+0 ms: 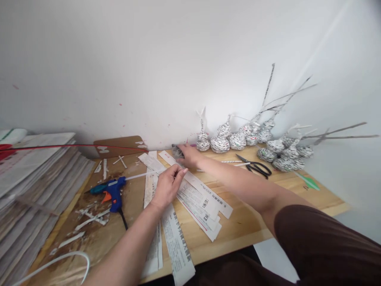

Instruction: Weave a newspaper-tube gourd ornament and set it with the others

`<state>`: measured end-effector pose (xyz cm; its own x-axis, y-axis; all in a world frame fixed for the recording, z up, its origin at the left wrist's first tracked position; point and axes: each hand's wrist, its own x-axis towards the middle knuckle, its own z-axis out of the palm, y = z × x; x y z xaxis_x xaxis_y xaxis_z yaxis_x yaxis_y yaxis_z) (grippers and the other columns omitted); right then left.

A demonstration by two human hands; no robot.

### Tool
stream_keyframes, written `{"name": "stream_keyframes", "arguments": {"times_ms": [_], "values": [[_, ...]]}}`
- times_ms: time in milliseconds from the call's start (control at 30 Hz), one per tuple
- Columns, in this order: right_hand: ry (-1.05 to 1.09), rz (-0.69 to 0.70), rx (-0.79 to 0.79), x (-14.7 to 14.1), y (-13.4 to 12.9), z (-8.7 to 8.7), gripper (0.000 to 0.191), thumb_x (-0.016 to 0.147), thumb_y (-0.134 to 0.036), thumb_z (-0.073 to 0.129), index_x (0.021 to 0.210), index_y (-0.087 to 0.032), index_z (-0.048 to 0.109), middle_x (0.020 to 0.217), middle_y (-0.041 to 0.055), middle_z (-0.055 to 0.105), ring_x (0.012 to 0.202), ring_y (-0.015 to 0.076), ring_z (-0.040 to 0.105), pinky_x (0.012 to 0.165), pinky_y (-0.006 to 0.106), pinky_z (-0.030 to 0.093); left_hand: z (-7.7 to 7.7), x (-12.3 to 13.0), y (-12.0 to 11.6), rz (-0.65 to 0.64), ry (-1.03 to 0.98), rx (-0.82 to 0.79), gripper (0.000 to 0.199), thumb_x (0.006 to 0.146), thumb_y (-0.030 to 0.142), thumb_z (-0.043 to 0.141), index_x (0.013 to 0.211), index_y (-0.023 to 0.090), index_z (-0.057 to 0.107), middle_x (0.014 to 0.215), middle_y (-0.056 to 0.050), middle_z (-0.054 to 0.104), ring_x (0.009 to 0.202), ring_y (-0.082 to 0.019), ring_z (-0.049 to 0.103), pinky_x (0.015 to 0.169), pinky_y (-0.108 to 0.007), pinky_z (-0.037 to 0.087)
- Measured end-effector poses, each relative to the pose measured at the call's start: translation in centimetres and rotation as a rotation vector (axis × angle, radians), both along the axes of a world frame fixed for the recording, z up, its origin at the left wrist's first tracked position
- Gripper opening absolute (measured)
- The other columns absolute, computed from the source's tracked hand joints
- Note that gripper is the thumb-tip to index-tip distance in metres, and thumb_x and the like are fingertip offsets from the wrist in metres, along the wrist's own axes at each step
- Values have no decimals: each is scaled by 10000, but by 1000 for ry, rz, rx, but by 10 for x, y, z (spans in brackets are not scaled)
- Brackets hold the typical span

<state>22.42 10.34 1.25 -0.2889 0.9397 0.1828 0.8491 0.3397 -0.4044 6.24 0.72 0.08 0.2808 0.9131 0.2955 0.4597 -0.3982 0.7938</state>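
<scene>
My right hand [189, 154] reaches to the back of the wooden table, its fingers on a small grey object [177, 153] near the wall that I cannot make out. Nearer to me, my left hand [169, 182] is closed above the newspaper strips, thumb against the curled fingers; what it holds, if anything, is too small to tell. Printed paper strips [205, 198] fan out under and beside my hands. To the left, a blue glue gun [116, 190] lies on brown paper, with a white stick pointing towards my left hand.
Woven newspaper gourds [220, 143] line the wall at the back right, some with long stems. Black-handled scissors [257, 167] lie before them, near a green-and-white piece [311, 182]. Newspaper stacks [38, 198] fill the left. Glue scraps [92, 218] dot the brown paper.
</scene>
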Motion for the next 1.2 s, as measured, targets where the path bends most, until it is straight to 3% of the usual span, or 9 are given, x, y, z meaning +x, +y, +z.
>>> {"name": "stream_keyframes", "arguments": {"times_ms": [233,467,567,633,700,833,967,1100,1200], "values": [[85,-159,46,-8,17,-18,224,952,-272,574,1140,-201,672,1121,104,756,1051,258,681,891,304,475,-4,0,-1,-10,21,-9,448,975,554,449,672,224,475,612,32,529,614,-157,504,643,-275,378],[288,-272,194,3,-7,28,495,1074,-497,272,899,-211,635,874,39,709,877,184,666,768,252,461,-5,-1,5,22,-287,-121,494,935,595,520,640,201,552,621,6,562,622,-148,536,629,-268,461],[353,-225,235,4,-42,36,523,1050,-577,299,862,-207,617,770,-5,652,744,148,612,667,230,443,-2,2,5,21,-595,-288,495,855,663,624,950,181,682,856,-35,687,731,-157,621,628,-261,534],[430,-117,264,3,-66,30,387,988,-540,509,874,-193,636,738,-12,638,686,143,579,629,237,429,1,4,2,-51,-736,-411,589,772,666,727,1100,178,686,1005,-66,718,813,-172,662,640,-264,564],[472,38,278,3,-85,21,190,901,-354,662,980,-181,675,809,4,678,719,150,601,665,247,452,3,7,-1,-114,-793,-504,591,690,605,834,1068,168,708,1024,-73,731,845,-178,676,660,-259,571],[483,163,342,9,-100,10,318,790,-137,674,1106,-167,697,1048,91,696,975,215,649,840,325,516,1,8,-3,-92,-830,-576,523,573,492,938,914,144,749,906,-62,756,791,-164,671,679,-247,551],[664,208,163,15,-102,1,334,821,-154,650,1153,-187,671,1250,105,647,1126,222,630,782,285,545,-6,4,2,-106,-771,-507,464,571,432,946,877,136,763,793,-43,747,680,-142,633,641,-240,500],[898,138,-85,10,-104,-19,112,865,-281,681,932,-202,637,803,-17,640,690,137,628,598,233,508,-11,-1,6,-72,-675,-401,405,561,401,944,766,140,711,717,-17,707,673,-155,614,661,-259,493],[1045,64,-198,6,-106,-32,239,854,-415,728,886,-214,602,710,-44,590,554,119,572,506,230,467,-13,-4,5,-38,-572,-340,445,615,449,911,646,162,572,643,20,634,596,-117,531,581,-226,428]]}}
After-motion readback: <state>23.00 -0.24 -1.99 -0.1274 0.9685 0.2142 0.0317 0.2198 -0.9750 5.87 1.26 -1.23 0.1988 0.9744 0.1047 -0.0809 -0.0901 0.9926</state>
